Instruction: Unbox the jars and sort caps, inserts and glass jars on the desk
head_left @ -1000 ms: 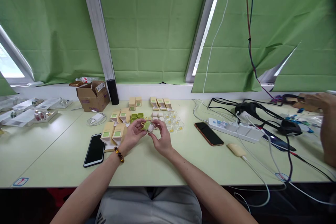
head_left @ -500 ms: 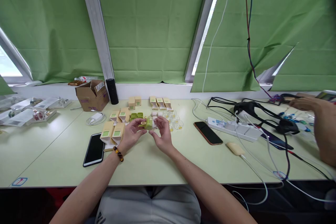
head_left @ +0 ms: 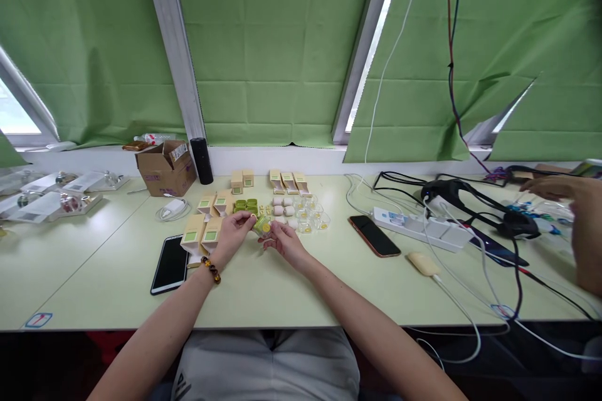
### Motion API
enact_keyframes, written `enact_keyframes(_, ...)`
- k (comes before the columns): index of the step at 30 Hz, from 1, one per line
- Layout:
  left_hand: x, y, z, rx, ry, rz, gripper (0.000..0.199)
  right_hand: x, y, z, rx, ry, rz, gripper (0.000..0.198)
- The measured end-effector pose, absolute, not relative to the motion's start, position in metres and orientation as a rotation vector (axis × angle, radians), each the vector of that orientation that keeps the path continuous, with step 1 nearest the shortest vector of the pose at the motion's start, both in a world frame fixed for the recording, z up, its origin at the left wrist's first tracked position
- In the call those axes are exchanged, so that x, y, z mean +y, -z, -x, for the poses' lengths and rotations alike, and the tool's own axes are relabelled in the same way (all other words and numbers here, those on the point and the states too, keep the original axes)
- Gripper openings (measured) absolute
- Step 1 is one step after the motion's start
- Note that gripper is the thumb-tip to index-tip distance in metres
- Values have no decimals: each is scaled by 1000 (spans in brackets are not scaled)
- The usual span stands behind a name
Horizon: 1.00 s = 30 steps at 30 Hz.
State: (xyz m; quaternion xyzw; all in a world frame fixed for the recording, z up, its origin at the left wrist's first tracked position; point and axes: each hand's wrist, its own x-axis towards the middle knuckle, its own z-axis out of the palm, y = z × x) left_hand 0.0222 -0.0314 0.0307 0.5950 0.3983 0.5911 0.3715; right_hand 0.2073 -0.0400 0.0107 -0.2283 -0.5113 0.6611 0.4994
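Between my two hands is a small green container (head_left: 262, 226) with a clear part and a yellow patch on the side toward me. My left hand (head_left: 235, 233) pinches its left end, fingers closed. The right hand (head_left: 288, 246) has its thumb and fingers closed on the right end. Just behind lie green square cups (head_left: 245, 205), tiny yellow-green pieces (head_left: 265, 209), pale pinkish blocks (head_left: 283, 206) and clear plastic cups (head_left: 313, 213). Small beige boxes (head_left: 211, 233) with green labels stand beside my left hand. The far side of the container is hidden by my fingers.
A phone (head_left: 170, 265) lies left of my left wrist, another phone (head_left: 374, 236) at right near a power strip (head_left: 421, 229) with cables. A cardboard box (head_left: 166, 168) and black cylinder (head_left: 202, 161) stand at the back. Another person's hand (head_left: 559, 191) is at far right.
The green container has been turned, so its clear part with the yellow patch shows. My right hand has moved lower and closed in around it. The pale blocks behind are now uncovered.
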Motion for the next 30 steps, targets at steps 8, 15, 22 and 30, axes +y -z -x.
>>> enact_keyframes(8, -34, -31, -22, 1069, -1506, -1508, 35, -41, -13, -210, -1221, -1559, 557, 58)
enact_keyframes(15, -35, -28, -27, 1084, -1487, -1477, 36, -42, -12, -209, -1351, -1397, 635, 54)
enact_keyframes(22, -25, -31, -14, 961, -1638, -1111, 43, -43, -20, -219, -1314, -1385, 601, 60)
enact_keyframes(30, -25, -33, -14, 779, -1557, -826, 24, -46, -33, -225, -1229, -1415, 530, 57)
